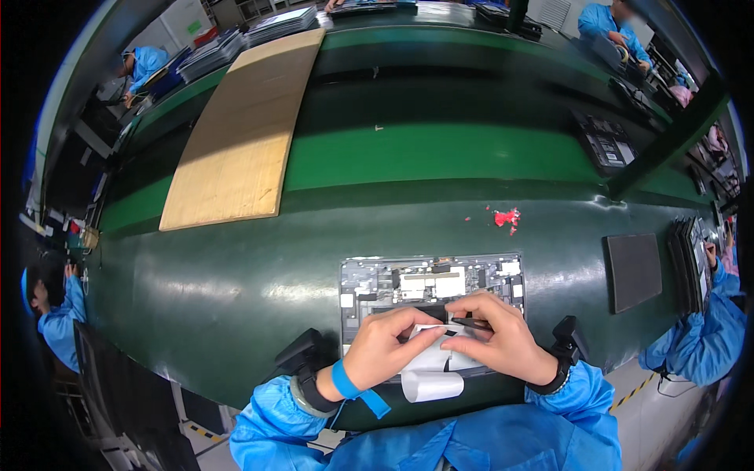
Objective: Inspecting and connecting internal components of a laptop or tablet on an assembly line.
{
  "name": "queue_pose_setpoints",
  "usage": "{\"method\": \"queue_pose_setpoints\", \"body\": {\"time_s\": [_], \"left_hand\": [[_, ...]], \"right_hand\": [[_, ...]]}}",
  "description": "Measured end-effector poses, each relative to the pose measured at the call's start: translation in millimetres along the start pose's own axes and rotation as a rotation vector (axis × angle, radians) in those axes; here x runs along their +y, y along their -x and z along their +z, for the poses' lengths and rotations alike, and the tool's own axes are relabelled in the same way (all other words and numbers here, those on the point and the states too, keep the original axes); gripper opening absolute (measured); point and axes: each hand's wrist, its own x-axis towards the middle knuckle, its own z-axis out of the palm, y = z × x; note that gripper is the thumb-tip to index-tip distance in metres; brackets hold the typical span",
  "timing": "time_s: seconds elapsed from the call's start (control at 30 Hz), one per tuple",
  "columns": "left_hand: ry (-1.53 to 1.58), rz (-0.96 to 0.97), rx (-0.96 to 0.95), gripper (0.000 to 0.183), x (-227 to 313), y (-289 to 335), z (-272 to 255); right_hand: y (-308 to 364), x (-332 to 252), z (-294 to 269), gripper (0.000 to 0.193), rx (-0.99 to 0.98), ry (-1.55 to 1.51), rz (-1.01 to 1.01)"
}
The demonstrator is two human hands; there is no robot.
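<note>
An opened laptop base (430,284), with its inner boards and parts showing, lies on the dark green bench in front of me. Both hands rest over its near half. My left hand (386,344) pinches the edge of a white sheet (432,369) that curls over the bench's near edge. My right hand (499,336) holds a thin black tool (470,322) against the same sheet, fingers closed around it. A blue strap circles my left wrist, and a black band sits on each wrist.
A wooden board (239,129) lies across the green belt at the left. Red scraps (506,217) sit beyond the laptop. A dark flat panel (633,271) and stacked panels (688,263) lie to the right. People in blue coats work at both sides and at the far end.
</note>
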Motion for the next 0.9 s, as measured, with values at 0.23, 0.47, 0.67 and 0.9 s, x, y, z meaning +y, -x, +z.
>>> {"method": "queue_pose_setpoints", "body": {"time_s": [0.23, 0.47, 0.67, 0.9], "left_hand": [[0.046, -0.074, -0.041, 0.018, -6, 13, -11], [0.205, -0.158, 0.037, 0.018, -10, 18, -13], [0.126, -0.125, 0.044, 0.013, -16, 18, -13], [-0.088, 0.074, 0.07, 0.009, -14, 18, -11]], "right_hand": [[-2, 12, 20, 0.016, -0.043, -0.093, 0.121], [-2, 6, 26, 0.015, 0.021, 0.021, -0.034], [-3, 19, 11, 0.019, 0.169, -0.25, -0.056], [3, 15, 6, 0.015, -0.012, -0.931, 0.094]]}}
